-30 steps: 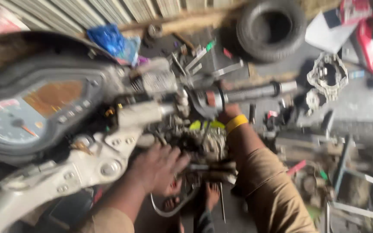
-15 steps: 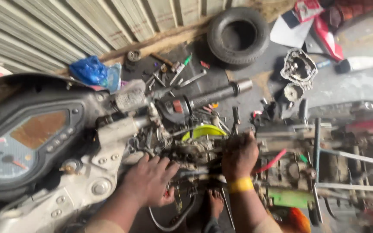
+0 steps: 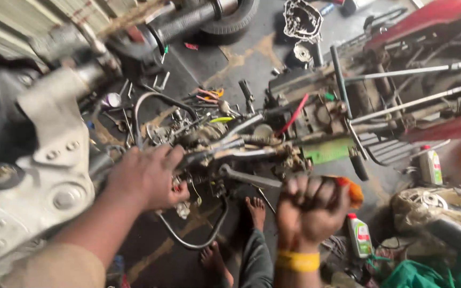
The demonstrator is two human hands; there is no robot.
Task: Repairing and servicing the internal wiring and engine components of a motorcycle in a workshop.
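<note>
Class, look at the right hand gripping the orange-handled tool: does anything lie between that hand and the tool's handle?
Nothing visible does. The right hand is already closed around the orange-handled tool, fingers wrapped directly on the grip. The left hand rests apart on the motorcycle's metal parts.

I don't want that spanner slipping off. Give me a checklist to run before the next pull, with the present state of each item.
1. Right hand closed firmly on the tool's orange handle: ok.
2. Spanner head seated on its fastener in the engine: cannot tell, the frame is blurred.
3. Left hand bracing the cables and parts beside the spanner: ok.
4. Left fingers out of the spanner's swing: cannot tell.
5. Bare feet away from the work: not ok, they sit directly below it.
6. Bottle clear of the right wrist: not ok, it stands close beside it.
</note>
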